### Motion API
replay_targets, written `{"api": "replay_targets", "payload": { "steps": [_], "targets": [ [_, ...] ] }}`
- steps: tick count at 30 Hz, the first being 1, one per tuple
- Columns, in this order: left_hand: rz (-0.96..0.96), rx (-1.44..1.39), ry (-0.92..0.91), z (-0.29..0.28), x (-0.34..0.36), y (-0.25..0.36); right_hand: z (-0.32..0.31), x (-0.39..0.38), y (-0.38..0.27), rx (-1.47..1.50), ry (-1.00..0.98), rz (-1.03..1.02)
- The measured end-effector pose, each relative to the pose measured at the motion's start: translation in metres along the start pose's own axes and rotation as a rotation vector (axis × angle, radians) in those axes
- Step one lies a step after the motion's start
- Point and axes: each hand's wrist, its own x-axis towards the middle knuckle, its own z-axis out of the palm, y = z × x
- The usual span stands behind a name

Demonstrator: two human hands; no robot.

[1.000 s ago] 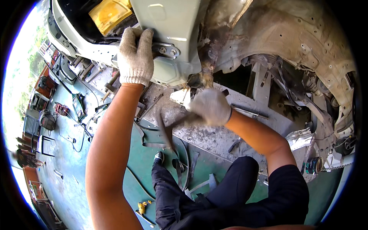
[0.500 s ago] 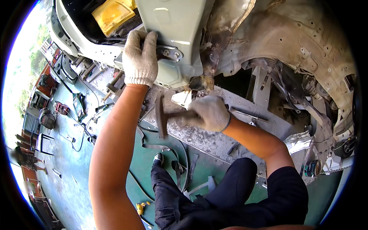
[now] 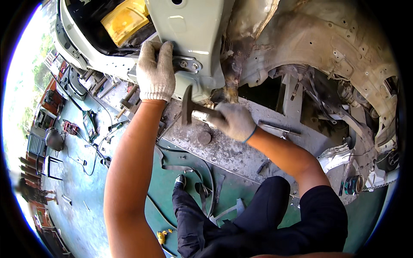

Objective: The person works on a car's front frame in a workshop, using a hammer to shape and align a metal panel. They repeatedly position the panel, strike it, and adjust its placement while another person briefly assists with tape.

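Note:
My right hand point(image 3: 235, 122), in a pale knit glove, is closed round the handle of a hammer point(image 3: 187, 105). The dark hammer head is raised left of the hand, just below the car body's lower corner. My left hand point(image 3: 157, 73), gloved too, grips the edge of the pale grey-green door pillar point(image 3: 185, 32) where it meets the sill. Its thumb lies against the pillar's outer face; the other fingertips are partly hidden at the door opening. Beside that thumb, a metal hinge plate point(image 3: 187, 64) with bolts is fixed to the pillar. A small white bracket point(image 3: 201, 115) shows behind the hammer handle.
A scuffed metal platform point(image 3: 241, 159) lies beneath the car. On the right are a bare wheel arch point(image 3: 309, 47) and exposed cables. A strap point(image 3: 172, 164) and hoses trail over the green floor. A yellow piece point(image 3: 124, 21) lies inside the car. Another person point(image 3: 32, 191) stands far left.
The hammer and my right hand have risen slightly towards the car body, uncovering a round disc on the platform. My left hand keeps its hold as the whole view shifts a little.

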Motion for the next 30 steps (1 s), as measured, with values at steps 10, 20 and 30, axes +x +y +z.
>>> {"api": "replay_targets", "payload": {
  "steps": [10,20,30],
  "targets": [
    [-0.051,-0.101,-0.010,0.004,-0.001,0.002,0.007,-0.004,-0.005,-0.033,-0.024,-0.351],
    [-0.089,-0.195,-0.007,0.005,-0.003,0.004,0.069,-0.083,-0.026,0.320,0.098,-0.027],
    [-0.185,-0.091,0.176,0.007,-0.018,0.000,0.142,-0.222,-0.039,0.659,-0.167,0.788]
  ]
}}
